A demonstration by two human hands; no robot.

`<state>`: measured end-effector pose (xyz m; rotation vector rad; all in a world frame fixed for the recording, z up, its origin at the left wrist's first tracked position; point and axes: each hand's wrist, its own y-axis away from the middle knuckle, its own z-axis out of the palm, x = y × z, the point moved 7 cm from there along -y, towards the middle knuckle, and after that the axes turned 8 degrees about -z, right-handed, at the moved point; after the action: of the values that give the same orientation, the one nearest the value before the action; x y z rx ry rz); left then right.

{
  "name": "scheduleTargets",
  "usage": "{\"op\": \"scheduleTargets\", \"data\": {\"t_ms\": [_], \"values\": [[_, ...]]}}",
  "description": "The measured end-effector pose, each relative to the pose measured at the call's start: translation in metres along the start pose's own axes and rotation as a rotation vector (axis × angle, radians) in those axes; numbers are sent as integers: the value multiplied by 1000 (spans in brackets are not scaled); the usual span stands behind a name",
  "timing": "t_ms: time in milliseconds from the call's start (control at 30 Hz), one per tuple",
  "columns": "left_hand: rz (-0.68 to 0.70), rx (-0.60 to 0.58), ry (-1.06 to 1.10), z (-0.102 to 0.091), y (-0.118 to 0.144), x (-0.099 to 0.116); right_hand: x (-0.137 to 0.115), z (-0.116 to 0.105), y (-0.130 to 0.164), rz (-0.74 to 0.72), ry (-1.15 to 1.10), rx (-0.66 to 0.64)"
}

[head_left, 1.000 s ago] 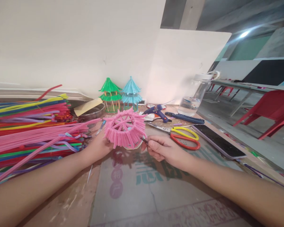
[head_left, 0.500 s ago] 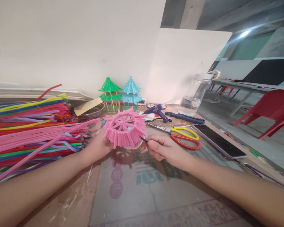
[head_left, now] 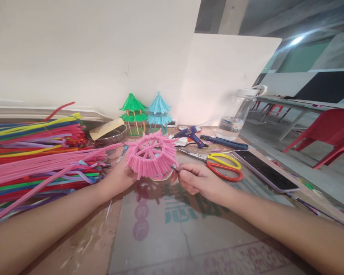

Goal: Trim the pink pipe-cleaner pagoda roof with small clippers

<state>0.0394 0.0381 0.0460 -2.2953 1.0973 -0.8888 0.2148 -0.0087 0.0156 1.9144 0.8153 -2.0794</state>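
Cream wall (head_left: pixel 88 49); red chair (head_left: pixel 329 130) (plastic, perhaps); ceiling light (head_left: pixel 296 40) glaring.

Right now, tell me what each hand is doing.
Left hand: closed around the pink pipe-cleaner roof, holding it.
Right hand: closed, pinching a small thin tool at the roof's fringe.

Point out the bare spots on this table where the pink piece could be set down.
The widest free patch is the near tabletop, between the two forearms, in front of the pink roof. A narrower strip lies between the right hand and the phone. The pipe cleaner pile crowds the left; scissors, glue gun and bottle crowd the back.
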Motion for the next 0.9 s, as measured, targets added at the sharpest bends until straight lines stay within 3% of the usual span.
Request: {"op": "scheduleTargets", "data": {"t_ms": [233, 633, 900], "values": [[26, 41, 17, -2, 0, -1, 0, 5, 0, 1, -56, -42], [-147, -37, 153, 2, -4, -5, 2, 0, -1, 7, -63, 2], [-171, -40, 160, 1, -5, -5, 0, -1, -1, -29, -29, -1]]}}
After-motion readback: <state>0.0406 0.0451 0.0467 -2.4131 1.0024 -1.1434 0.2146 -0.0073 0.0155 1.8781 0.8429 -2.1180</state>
